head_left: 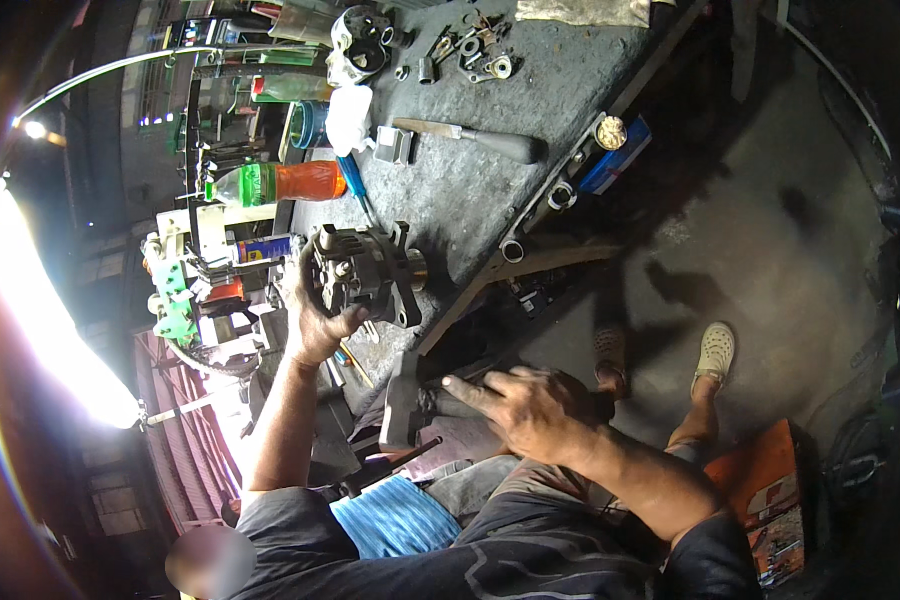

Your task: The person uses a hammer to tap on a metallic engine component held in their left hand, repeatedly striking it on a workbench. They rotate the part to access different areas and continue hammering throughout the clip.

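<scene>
My left hand [315, 325] is closed around the side of a dark metal alternator [370, 270], a ribbed housing with bracket arms, at the bench's near edge. The fingers are partly hidden behind it; the thumb points right. My right hand [540, 415] is over the grey steel vise [402, 405], its index finger stretched toward the jaw and the others loosely bent. Nothing shows in its fingers. Beyond the alternator lies a screwdriver with a blue handle [353, 180]. Farther off rests a flat-bladed tool with a dark handle [510, 146], beside a small metal block [395, 146].
Loose metal parts [485, 62] and a cast housing [358, 48] sit at the bench's [450, 215] far end. Bottles [305, 182] and a spray can [262, 248] line its left side. An orange case [765, 475] stands at lower right. A bright lamp [40, 310] glares at left.
</scene>
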{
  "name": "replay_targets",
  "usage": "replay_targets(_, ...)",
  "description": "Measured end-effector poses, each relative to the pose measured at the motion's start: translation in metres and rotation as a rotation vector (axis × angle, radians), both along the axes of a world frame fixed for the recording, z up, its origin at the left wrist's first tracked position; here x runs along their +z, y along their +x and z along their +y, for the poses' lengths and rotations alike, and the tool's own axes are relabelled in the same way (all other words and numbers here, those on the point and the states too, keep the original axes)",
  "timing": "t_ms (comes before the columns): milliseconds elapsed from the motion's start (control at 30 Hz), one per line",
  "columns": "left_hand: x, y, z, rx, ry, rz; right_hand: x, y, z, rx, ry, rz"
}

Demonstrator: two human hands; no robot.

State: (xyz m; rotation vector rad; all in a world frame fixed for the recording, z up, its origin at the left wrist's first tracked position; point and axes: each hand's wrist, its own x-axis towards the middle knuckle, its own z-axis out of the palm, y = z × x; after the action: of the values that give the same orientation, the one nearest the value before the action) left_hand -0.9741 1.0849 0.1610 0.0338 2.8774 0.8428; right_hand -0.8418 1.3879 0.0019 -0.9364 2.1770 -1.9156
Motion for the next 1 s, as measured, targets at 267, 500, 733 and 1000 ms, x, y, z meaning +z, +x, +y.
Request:
replay_targets(267, -0.006, 0.000, -0.002, 0.025, 0.035, 0.031, -0.007, -0.040, 0.010, -0.047, 0.276, 0.225)
replay_targets(500, -0.003, -0.004, -0.003, 0.012, 0.033, -0.017, -0.004, -0.039, 0.016, -0.039, 0.274, 0.185)
replay_targets(733, -0.003, -0.004, 0.000, 0.061, 0.077, -0.041, -0.003, -0.032, 0.011, -0.117, 0.266, 0.163)
replay_targets(1000, -0.003, -0.003, 0.003, 0.070, 0.040, -0.042, -0.010, -0.034, 0.015, -0.033, 0.248, 0.246)
